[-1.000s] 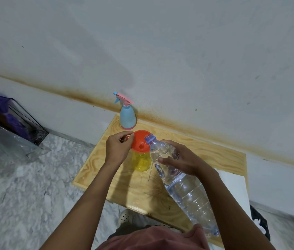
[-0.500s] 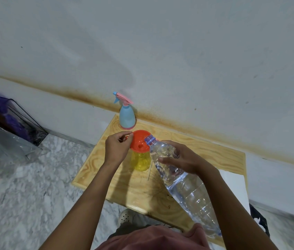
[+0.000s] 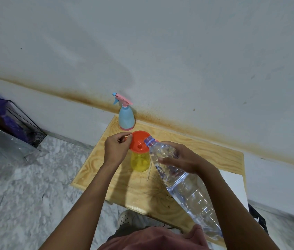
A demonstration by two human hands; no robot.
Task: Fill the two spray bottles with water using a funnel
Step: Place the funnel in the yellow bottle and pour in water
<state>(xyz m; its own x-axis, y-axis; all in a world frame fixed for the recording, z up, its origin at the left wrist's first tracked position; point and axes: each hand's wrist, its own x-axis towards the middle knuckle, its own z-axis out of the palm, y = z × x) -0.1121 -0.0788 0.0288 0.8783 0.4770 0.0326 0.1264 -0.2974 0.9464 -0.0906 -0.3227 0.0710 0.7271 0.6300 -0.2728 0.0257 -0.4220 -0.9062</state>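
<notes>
At a small plywood table [image 3: 205,157] against a stained white wall [image 3: 160,51], the left hand [image 3: 116,150] pinches an orange funnel [image 3: 139,141] atop the yellow bottle [image 3: 140,162] near the table's middle; the right hand [image 3: 184,157] clasps a tilted water bottle [image 3: 187,186]. A blue spray bottle [image 3: 126,118] stands at the back-left corner, above marble floor [image 3: 25,195].

An orange funnel [image 3: 139,141] is seated in an upright yellow spray bottle [image 3: 140,162]. At its 12 o'clock, a capped blue spray bottle [image 3: 126,118] is stood. A clear water bottle [image 3: 182,181] is tilted, mouth over the funnel.

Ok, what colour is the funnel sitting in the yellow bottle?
Orange-red. The funnel shows best in the head view, its only view, sitting atop the yellow bottle.
</notes>
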